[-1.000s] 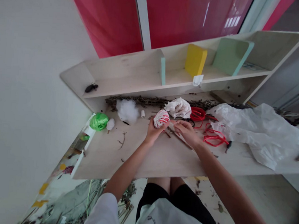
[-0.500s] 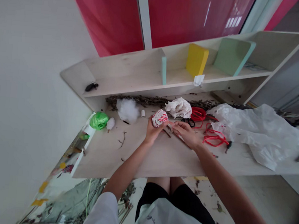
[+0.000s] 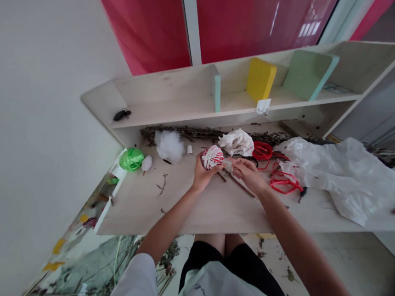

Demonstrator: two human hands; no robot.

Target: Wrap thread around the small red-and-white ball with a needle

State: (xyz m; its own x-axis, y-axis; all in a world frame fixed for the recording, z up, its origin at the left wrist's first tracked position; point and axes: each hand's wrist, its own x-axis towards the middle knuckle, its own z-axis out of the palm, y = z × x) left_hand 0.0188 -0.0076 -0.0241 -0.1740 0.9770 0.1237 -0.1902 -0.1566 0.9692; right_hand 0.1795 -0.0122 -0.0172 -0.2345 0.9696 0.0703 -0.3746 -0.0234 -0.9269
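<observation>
I can't make out any lettering or numbers from here. No label, brand or sign is readable.

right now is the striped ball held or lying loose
Held: the left hand cups the striped ball, thumb along its lower side.

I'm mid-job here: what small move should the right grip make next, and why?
Probably bring the pale strand over the ball for another turn, I'd judge: the left grip holds the ball, the right grip seems to pinch the strand just beside it, and red shows between the ball's white windings.
</observation>
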